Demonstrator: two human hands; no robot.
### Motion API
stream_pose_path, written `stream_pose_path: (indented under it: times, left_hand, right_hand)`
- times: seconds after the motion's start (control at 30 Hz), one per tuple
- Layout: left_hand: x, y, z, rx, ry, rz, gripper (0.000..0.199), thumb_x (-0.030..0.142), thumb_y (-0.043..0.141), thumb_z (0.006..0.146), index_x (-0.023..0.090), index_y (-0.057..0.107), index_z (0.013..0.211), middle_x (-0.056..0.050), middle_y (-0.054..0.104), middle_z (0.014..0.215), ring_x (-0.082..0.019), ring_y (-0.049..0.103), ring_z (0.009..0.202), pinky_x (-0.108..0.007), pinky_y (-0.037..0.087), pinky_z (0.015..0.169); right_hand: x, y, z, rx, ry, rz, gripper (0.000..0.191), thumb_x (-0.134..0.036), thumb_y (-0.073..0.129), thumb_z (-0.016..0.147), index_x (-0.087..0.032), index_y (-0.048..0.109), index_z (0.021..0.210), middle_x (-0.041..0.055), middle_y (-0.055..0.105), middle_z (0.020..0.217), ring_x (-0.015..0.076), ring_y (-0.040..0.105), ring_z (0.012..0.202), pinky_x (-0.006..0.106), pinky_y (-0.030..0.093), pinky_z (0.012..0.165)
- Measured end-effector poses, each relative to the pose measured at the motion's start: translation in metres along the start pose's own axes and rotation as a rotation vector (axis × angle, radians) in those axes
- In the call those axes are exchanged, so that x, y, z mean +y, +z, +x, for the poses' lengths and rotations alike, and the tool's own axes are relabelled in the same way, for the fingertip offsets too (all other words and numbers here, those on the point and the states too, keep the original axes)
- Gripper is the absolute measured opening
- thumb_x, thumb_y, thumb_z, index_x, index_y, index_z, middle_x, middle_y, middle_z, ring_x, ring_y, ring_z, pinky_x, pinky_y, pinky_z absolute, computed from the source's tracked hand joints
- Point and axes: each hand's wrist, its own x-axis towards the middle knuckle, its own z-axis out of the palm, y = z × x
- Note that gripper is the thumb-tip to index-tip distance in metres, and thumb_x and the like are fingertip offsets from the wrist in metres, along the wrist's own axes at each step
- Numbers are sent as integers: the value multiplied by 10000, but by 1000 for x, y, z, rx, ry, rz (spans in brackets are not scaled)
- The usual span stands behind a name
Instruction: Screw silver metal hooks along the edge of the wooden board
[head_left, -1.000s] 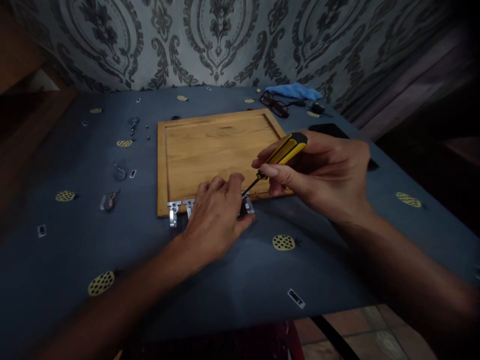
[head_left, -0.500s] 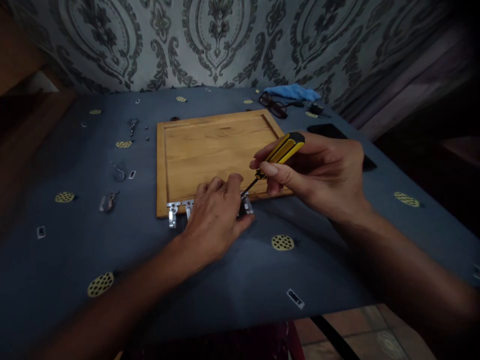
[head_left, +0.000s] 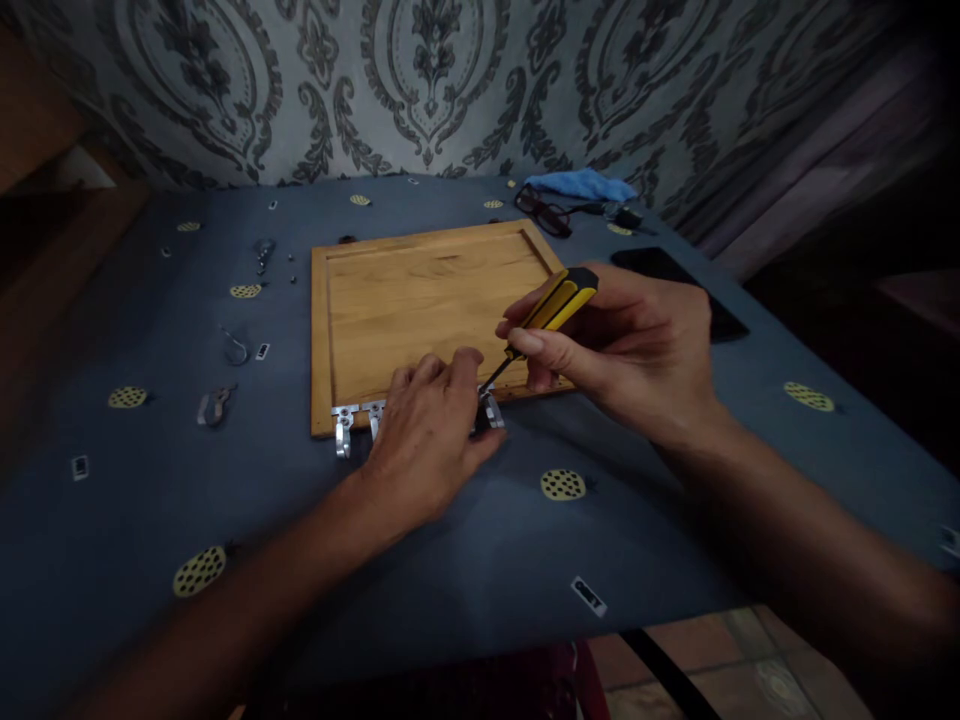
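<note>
A wooden panel with a raised frame lies on the cloth-covered table. Along its near edge sit shiny metal hooks, their curved ends hanging past the wood. My left hand is bent over this edge, fingers on top and thumb below, closed about the hook at its right; the palm covers the middle of the row. In my right hand is a yellow and black screwdriver, pinched by the handle and tilted. Its tip meets the rightmost hook by my left fingers; the screw itself is too small to make out.
Loose hooks and small metal parts lie left of the panel. Behind it to the right are glasses, a blue cloth and a black flat object. A patterned wall covering rises at the back.
The screwdriver and my right hand have shifted slightly left, with the handle turned a little. My left hand keeps its place on the edge; the whole view has moved very slightly.
</note>
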Motion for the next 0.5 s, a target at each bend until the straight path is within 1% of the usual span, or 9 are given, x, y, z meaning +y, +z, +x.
stream_pose_path:
  times: [0.07,0.17,0.23,0.33,0.5]
  left_hand:
    - [0,-1,0,0,-2,-4,446,283,727,869,174,460,1209,-79,692,1146,-306,579,1115,-471,450,940]
    - [1,-2,0,-19,-20,-5,417,279,726,869,178,471,1183,-83,692,1146,-304,579,1110,-472,451,943]
    - [1,-2,0,-29,-24,-7,421,276,725,869,179,469,1188,-83,691,1147,-302,578,1114,-473,450,950]
    - [1,-2,0,-22,-12,-7,431,276,725,868,178,464,1197,-83,690,1149,-299,581,1113,-474,449,954]
    - [0,0,0,3,-4,-1,437,293,728,866,189,458,1193,-74,695,1136,-302,585,1105,-476,456,942]
  right_hand:
    - [-2,1,0,41,-16,1,201,-365,865,755,-217,746,820,-10,696,768,78,590,448,236,512,406]
    - [-5,2,1,148,-56,0,189,-377,832,795,-215,737,809,-5,689,718,88,577,433,244,501,383]
    - [-6,2,2,175,-74,9,190,-377,834,793,-214,736,792,-5,679,689,88,559,414,248,488,363]
    - [-6,3,2,158,-58,13,199,-395,840,783,-226,735,771,-9,674,688,85,548,411,249,487,355]
    - [-4,4,0,101,-6,-24,224,-413,850,765,-227,727,783,-14,686,732,87,574,429,247,488,369]
